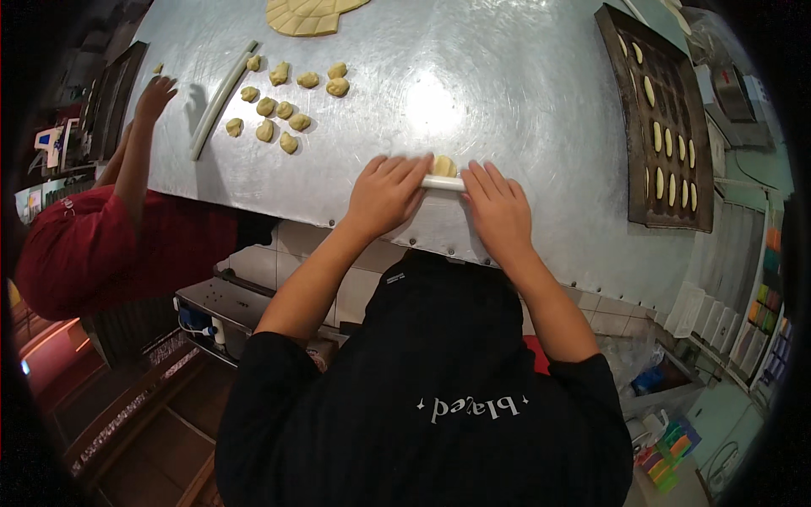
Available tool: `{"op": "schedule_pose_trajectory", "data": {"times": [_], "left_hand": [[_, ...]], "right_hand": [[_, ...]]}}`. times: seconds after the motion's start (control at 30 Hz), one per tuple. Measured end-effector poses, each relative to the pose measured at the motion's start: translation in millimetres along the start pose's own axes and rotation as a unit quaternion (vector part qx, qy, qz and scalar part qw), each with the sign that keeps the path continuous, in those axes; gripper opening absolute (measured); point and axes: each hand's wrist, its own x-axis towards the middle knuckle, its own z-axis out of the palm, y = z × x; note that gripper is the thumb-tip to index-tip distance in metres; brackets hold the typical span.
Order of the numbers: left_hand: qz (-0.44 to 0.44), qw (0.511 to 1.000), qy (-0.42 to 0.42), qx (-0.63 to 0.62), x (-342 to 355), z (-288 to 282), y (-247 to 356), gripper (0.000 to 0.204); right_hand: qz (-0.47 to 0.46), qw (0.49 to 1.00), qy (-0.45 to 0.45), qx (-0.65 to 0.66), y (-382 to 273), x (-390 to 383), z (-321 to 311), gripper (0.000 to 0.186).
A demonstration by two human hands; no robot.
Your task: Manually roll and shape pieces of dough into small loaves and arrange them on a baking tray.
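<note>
Around the metal bench: dough, trays and a co-worker

A scored slab of yellow dough [307, 15] lies at the top edge of the frame, and below it, upper left of centre, a scatter of small dough lumps [283, 106] sits just right of a long pale rod [221, 100] lying slantwise on the bench [524, 93]. At the upper right a dark baking tray [659, 127] holds rows of pale oval dough pieces. At the left edge a person in a red top [76, 249] reaches a hand [155, 95] onto the bench. Coloured packets [672, 448] show at the lower right.
</note>
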Motion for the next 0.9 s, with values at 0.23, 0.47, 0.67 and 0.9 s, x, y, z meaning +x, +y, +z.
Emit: {"op": "schedule_pose_trajectory", "data": {"times": [0.23, 0.47, 0.67, 0.9], "left_hand": [[-0.087, 0.961, 0.239, 0.108, 79.4, -4.7, -17.3, 0.065], [-0.062, 0.986, 0.156, 0.002, -29.6, 34.9, 32.5, 0.072], [-0.075, 0.942, 0.301, -0.125, -9.0, 32.8, 17.7, 0.04], [-0.053, 0.96, 0.25, -0.111, 43.6, 15.0, -2.8, 0.02]], "right_hand": [[0.165, 0.982, 0.041, -0.084, 32.7, 82.4, 32.8, 0.078], [0.056, 0.996, -0.057, 0.028, -2.1, -22.9, 24.0, 0.058], [0.202, 0.964, 0.12, -0.128, 40.3, -20.2, 3.0, 0.037], [0.135, 0.973, 0.061, 0.178, -6.6, 51.1, 29.7, 0.02]]}}
